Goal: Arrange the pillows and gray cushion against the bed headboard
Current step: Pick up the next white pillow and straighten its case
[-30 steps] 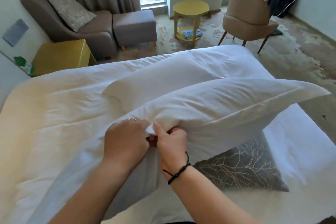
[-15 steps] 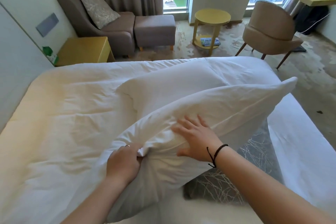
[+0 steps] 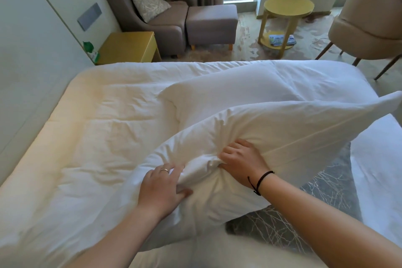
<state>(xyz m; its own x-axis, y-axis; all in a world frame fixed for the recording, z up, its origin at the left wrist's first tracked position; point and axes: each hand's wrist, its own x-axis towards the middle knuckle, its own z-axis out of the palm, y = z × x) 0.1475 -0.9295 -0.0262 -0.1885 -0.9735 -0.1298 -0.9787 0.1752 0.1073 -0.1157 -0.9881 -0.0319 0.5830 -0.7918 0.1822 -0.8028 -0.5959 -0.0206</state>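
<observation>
Head view: both the left hand (image 3: pixel 162 187) and right hand (image 3: pixel 241 161) bunch the near white pillow (image 3: pixel 293 137); its sagging right corner could drag the gray cushion (image 3: pixel 326 191) beneath.

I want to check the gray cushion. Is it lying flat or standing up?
Lying flat. The gray cushion lies face up on the bed, its branch pattern showing, partly covered by the white pillow that both hands grip.

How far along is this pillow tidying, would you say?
Early on, it seems. Nothing looks placed yet, and no headboard is in view. Both the left hand and right hand grip the front white pillow. A second pillow and the gray cushion beneath still wait.
</observation>
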